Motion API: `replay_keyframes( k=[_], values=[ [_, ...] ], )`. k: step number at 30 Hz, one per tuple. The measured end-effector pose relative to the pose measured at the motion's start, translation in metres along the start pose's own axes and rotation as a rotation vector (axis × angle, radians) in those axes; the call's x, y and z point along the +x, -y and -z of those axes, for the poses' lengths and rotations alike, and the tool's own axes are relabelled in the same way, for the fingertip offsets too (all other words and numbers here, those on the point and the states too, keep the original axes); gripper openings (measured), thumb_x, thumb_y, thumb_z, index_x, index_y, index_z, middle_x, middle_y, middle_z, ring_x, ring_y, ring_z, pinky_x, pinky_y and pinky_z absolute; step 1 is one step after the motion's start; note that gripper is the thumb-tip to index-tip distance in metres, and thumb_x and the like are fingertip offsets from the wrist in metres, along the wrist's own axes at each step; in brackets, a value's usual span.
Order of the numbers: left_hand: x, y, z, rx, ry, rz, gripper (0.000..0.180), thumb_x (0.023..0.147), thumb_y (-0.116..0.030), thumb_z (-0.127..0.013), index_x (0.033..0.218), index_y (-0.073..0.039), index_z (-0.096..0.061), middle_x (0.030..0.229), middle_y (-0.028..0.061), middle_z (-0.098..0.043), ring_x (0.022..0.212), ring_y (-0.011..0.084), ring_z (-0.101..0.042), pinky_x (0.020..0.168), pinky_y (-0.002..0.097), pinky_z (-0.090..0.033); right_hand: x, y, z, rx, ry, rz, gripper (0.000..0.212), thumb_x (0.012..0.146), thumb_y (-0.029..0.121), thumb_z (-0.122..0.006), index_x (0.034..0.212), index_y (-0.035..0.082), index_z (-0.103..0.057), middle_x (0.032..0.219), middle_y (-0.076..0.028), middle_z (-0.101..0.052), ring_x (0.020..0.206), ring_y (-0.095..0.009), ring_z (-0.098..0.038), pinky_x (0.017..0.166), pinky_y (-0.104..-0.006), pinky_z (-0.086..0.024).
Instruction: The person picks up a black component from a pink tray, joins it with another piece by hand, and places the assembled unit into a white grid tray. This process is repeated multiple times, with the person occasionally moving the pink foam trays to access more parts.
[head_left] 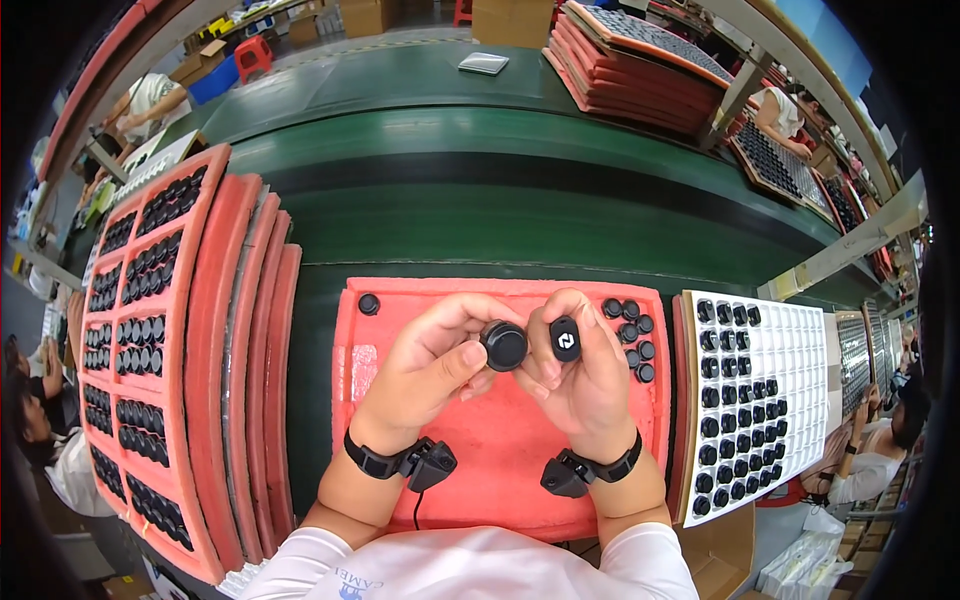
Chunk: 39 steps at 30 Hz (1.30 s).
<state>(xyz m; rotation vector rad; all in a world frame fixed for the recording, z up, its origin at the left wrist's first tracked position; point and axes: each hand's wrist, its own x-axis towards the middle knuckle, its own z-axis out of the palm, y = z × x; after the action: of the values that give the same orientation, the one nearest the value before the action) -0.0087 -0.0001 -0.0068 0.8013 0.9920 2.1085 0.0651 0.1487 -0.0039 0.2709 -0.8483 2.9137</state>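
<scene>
My left hand (432, 358) is closed around a round black knob-like part (504, 346), its flat face turned up. Beside it, my right hand (592, 375) pinches a small black oval piece (565, 341) with a white mark on it. The two pieces are held close together but apart, over a pink foam pad (470, 450). A single black round part (369, 304) sits at the pad's far left corner. Several more black round parts (629, 332) stand grouped at its far right. Each wrist wears a black strap with a small device.
A white tray (795, 350), partly filled with black parts, lies to the right. At left, stacked pink foam trays (235, 330) lean upright, the outermost holding black parts. A green conveyor (430, 200) runs beyond the pad; more pink trays (630, 85) are piled behind. Other people work on both sides.
</scene>
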Motion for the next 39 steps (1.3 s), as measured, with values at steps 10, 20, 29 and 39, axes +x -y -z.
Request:
replay_keyframes(
  k=[10, 20, 29, 39],
  values=[
    [-0.003, 0.011, -0.005, 0.585, -0.045, -0.259, 0.034, 0.081, -0.008, -0.063, 0.107, -0.003, -0.041, 0.092, 0.0104, -0.052, 0.076, 0.0130, -0.049, 0.065, 0.0245, -0.041, -0.005, -0.003, -0.005, -0.806, -0.046, 0.316, 0.022, 0.097, 0.023, -0.041, 0.102, 0.003, -0.047, 0.076, -0.002, -0.049, 0.063, -0.006, -0.041, 0.055, -0.0206, -0.036],
    [-0.004, 0.007, -0.005, 0.616, 0.128, -0.317, 0.037, 0.077, 0.000, -0.061, 0.108, -0.003, -0.041, 0.095, 0.0123, -0.050, 0.077, 0.0146, -0.050, 0.068, 0.0271, -0.042, -0.010, -0.002, -0.002, -0.652, -0.017, 0.183, 0.016, 0.097, 0.015, -0.040, 0.105, 0.003, -0.047, 0.085, -0.002, -0.051, 0.069, -0.005, -0.044, 0.062, -0.0200, -0.038],
    [-0.005, 0.008, -0.004, 0.603, 0.173, -0.362, 0.038, 0.076, 0.001, -0.061, 0.109, -0.003, -0.042, 0.093, 0.0128, -0.049, 0.075, 0.0156, -0.050, 0.067, 0.0277, -0.042, -0.006, -0.004, -0.001, -0.703, 0.067, 0.316, 0.017, 0.097, 0.015, -0.037, 0.104, 0.003, -0.046, 0.079, -0.004, -0.051, 0.063, -0.007, -0.044, 0.060, -0.0204, -0.039],
    [-0.004, 0.010, -0.003, 0.627, 0.182, -0.431, 0.040, 0.075, 0.000, -0.063, 0.109, -0.003, -0.042, 0.094, 0.0142, -0.051, 0.076, 0.0167, -0.050, 0.065, 0.0276, -0.042, -0.002, 0.000, 0.004, -0.582, 0.104, 0.273, 0.020, 0.098, 0.020, -0.037, 0.103, 0.003, -0.046, 0.077, -0.004, -0.048, 0.060, -0.006, -0.040, 0.054, -0.0203, -0.034]
  ],
)
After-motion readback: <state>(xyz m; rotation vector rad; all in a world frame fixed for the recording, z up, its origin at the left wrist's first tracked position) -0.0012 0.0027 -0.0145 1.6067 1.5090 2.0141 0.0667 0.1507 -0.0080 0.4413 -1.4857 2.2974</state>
